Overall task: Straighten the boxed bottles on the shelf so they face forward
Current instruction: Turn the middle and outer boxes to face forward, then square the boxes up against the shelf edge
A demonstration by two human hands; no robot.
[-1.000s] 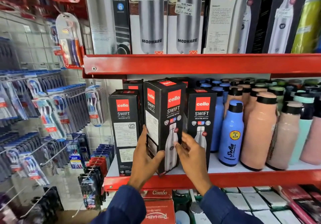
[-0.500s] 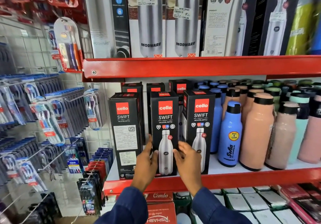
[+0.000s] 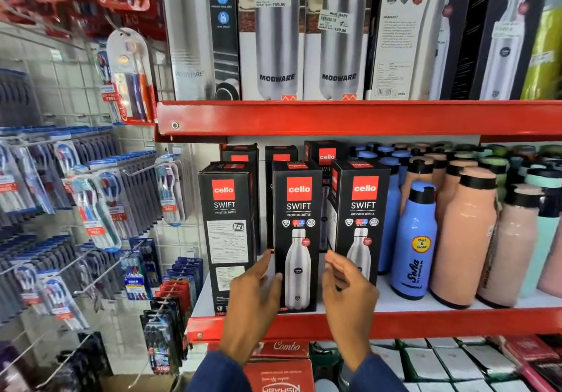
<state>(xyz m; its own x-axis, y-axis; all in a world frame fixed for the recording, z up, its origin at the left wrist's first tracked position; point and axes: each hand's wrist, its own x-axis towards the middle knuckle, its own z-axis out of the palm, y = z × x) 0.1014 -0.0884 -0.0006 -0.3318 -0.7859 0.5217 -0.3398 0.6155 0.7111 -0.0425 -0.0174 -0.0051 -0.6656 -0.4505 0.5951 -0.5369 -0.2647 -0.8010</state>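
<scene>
Head view: left hand (image 3: pixel 254 296) and right hand (image 3: pixel 346 291), fingers loose, flank the middle box (image 3: pixel 297 239).

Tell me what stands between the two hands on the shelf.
In the head view, the middle boxed bottle stands between the left hand and right hand, its bottle picture facing forward. Both hands are open at its sides.

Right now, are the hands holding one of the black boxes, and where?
Nothing is gripped. The left hand has its thumb touching the middle box's lower left edge, and the right hand is open beside its right side.
</scene>
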